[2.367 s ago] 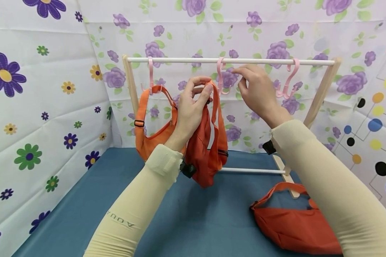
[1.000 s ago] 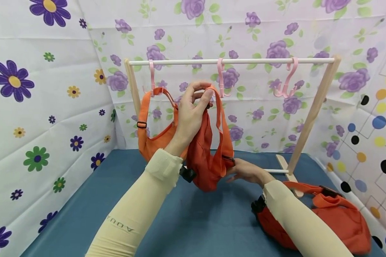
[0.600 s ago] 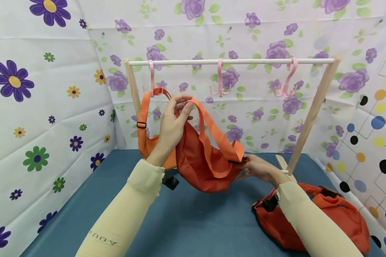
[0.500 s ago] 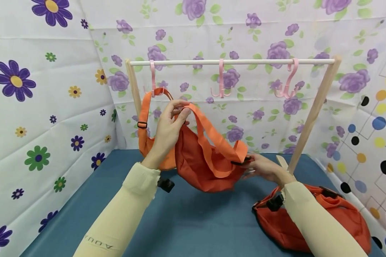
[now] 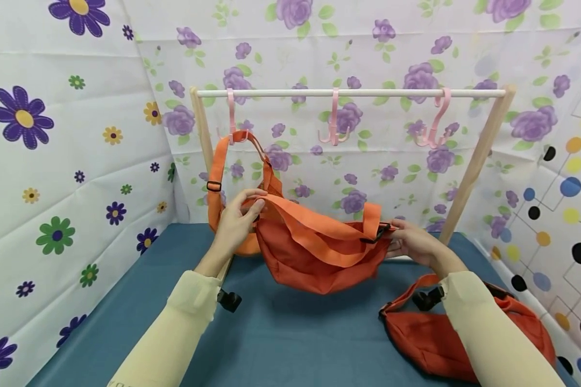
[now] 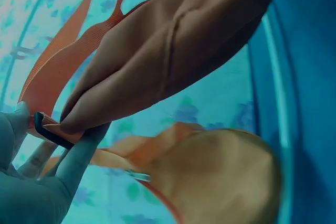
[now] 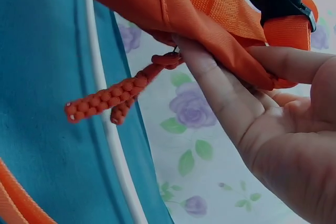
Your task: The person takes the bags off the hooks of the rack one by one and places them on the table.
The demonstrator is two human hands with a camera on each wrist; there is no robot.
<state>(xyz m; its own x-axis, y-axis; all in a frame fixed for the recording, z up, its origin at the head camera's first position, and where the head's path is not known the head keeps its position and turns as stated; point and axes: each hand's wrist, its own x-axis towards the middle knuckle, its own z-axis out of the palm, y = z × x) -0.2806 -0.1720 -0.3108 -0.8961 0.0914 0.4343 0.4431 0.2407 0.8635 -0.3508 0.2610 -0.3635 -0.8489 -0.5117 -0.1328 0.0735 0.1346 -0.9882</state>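
Observation:
Between my two hands a red-orange waist bag is held up sideways over the table, its orange strap looping slackly across the front. My left hand pinches its left end, with thumb and fingers at the strap and a black strap slider. The right hand grips the other end between thumb and fingers, beside a black buckle. A braided red zipper cord dangles by those fingertips. Behind my left hand, an orange bag hangs by its strap from the left pink hook.
The white bar of a wooden-ended rack runs across the back. The middle pink hook and the right pink hook hang from it without bags. Another red-orange bag lies on the blue table, front right, partly behind my right forearm.
My right hand has come down from near the middle hook to the bag's right end. The left hand has moved down and left, and the bag has gone from hanging to stretched sideways.

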